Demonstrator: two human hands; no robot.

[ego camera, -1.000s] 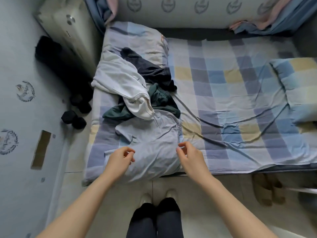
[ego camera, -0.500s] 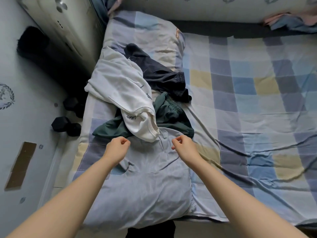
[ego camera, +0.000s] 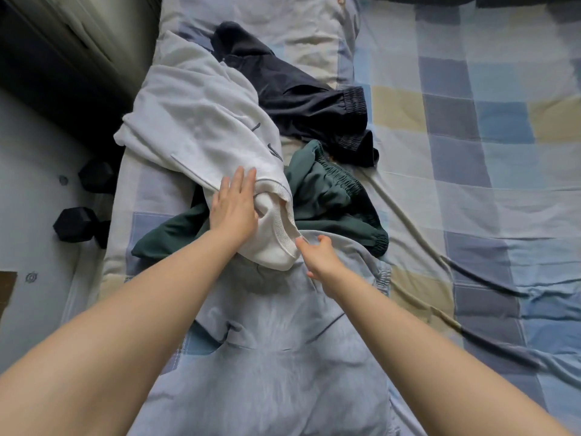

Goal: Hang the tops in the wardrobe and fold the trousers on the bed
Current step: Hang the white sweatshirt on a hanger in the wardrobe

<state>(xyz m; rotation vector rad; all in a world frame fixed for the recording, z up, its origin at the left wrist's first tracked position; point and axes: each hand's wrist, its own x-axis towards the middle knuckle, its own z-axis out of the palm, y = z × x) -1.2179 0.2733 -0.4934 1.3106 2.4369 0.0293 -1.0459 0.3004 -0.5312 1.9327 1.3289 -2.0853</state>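
A heap of clothes lies on the left side of the checked bed (ego camera: 471,152). A white sweatshirt (ego camera: 195,121) lies on top, over dark green trousers (ego camera: 327,196) and a navy garment (ego camera: 298,99). Light grey trousers (ego camera: 283,357) are spread nearest me. My left hand (ego camera: 234,209) rests with straight fingers on the sweatshirt near its ribbed hem. My right hand (ego camera: 320,256) touches the hem's lower edge with its fingertips; its fingers look loosely spread, and whether they pinch the cloth is unclear.
Two black dumbbells (ego camera: 78,221) lie on the floor left of the bed. A pale wardrobe or cabinet (ego camera: 103,26) stands at the top left beside a dark gap. A pillow (ego camera: 283,26) lies under the clothes at the bed's head.
Both hands left the grey trousers and moved forward to the white sweatshirt. The curled fingers opened. The view has leaned in closer over the bed.
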